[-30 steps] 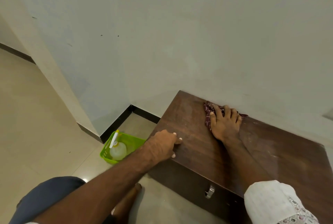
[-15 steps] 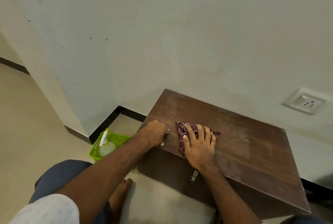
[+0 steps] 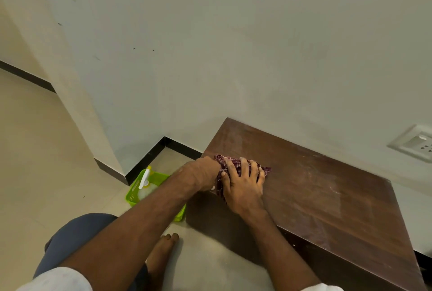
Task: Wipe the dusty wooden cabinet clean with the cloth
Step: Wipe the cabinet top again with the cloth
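Observation:
A low dark wooden cabinet (image 3: 322, 187) stands against the wall, and pale dust streaks show on the right part of its top. A maroon patterned cloth (image 3: 233, 165) lies at the top's front left corner. My right hand (image 3: 243, 187) presses flat on the cloth with fingers spread. My left hand (image 3: 201, 175) rests curled on the cabinet's left front edge, touching the cloth's left side. Much of the cloth is hidden under my right hand.
A green plastic basket (image 3: 140, 191) with a spray bottle (image 3: 145, 183) sits on the floor to the cabinet's left. My bare foot (image 3: 163, 251) and bent knee are below. A wall socket (image 3: 416, 142) is at the right. A wall corner juts out at the left.
My right hand has dragged the cloth from the back edge by the wall to the front left corner, up against my left hand. The left hand has stayed on the edge.

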